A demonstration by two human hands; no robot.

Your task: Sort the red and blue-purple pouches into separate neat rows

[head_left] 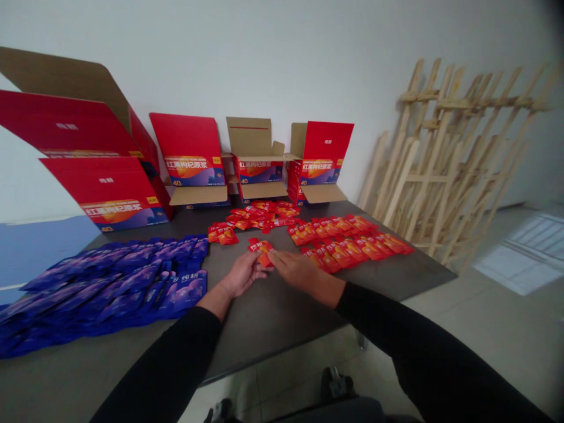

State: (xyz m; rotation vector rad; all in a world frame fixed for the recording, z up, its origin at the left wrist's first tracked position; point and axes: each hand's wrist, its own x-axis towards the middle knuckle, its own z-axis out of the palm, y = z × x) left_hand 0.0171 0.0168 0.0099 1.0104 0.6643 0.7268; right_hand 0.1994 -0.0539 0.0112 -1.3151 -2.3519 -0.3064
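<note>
My left hand (241,274) and my right hand (294,268) meet at the middle of the dark table (273,311), both closed on a small stack of red sachets (261,249). The left fingers curl under the stack, the right fingers press on it from the side. More red sachets lie in overlapping rows (352,239) to the right and in a loose heap (259,216) behind. A broad spread of blue pouches (110,282) covers the table's left side.
Several open red cartons (194,154) stand along the back edge against the white wall, with a larger one (101,188) at the left. Wooden slatted frames (445,153) lean on the wall at right. The table's near edge runs just below my forearms.
</note>
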